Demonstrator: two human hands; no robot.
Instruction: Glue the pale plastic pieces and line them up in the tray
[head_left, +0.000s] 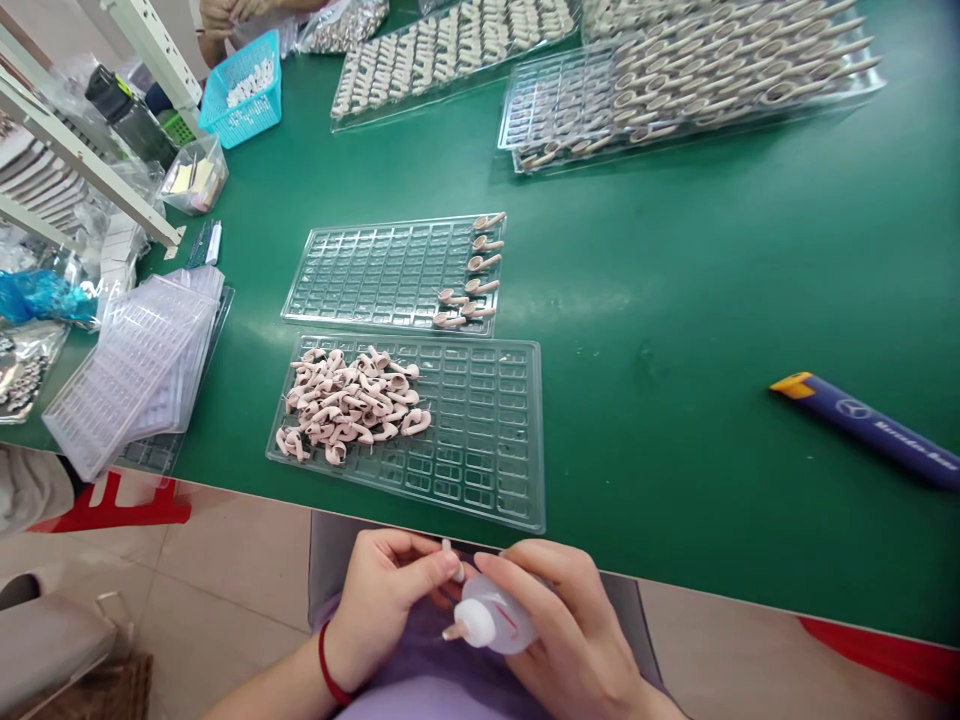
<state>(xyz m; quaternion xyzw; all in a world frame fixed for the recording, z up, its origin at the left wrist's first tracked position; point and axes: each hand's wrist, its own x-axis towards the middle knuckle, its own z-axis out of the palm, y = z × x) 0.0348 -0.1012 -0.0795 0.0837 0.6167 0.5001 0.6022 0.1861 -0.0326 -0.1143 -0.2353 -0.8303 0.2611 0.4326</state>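
Note:
Over my lap, at the table's front edge, my left hand (405, 585) pinches a small pale part (452, 560) that looks like an earbud shell. Wrapped around a translucent squeeze bottle (499, 615) is my right hand (570, 620). The bottle is tilted, its narrow tip pointing down and left, close to my left hand but apart from the part. In front lies a clear tray (487, 430) with a heap of pinkish shells (345, 400) on its left side. Behind it, another clear tray (375, 270) holds several shells (484, 262) at its right end, cups facing up.
Filled trays (457, 50) and stacked trays (697, 80) stand at the back. Leftward are empty plastic trays (135, 350), a blue basket (240, 90), a small clear box (195, 178) and a white rack post (161, 60). A dark blue tube-shaped item (870, 425) lies right. Another person's hands (232, 12) show at the top.

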